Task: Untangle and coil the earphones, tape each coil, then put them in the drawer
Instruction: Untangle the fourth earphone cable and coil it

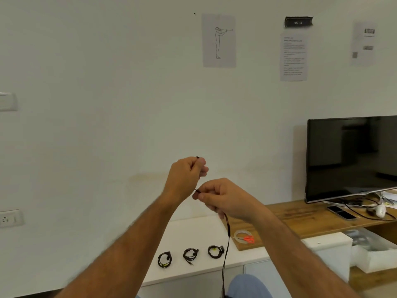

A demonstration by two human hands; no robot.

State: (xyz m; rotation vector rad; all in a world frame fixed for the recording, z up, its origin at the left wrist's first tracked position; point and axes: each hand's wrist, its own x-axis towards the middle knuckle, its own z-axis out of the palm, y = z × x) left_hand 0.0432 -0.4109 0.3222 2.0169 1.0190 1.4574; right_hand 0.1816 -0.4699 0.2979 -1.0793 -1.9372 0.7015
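black earphone cable (pixel 226 250) hangs vertically

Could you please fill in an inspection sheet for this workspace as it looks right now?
Surface: white counter against the wall, adjoining a wooden shelf.
Job's things: three coiled earphones in a row on the counter; a fourth earphone cable hangs uncoiled from the hands.
Clutter: tape roll and orange scissors on the shelf.
Grippers: left hand pinches the cable's upper end; right hand grips it lower down.
Cables: black leads trailing under the monitor.
Surroundings: papers taped to the wall, wall socket, open white drawer at right.
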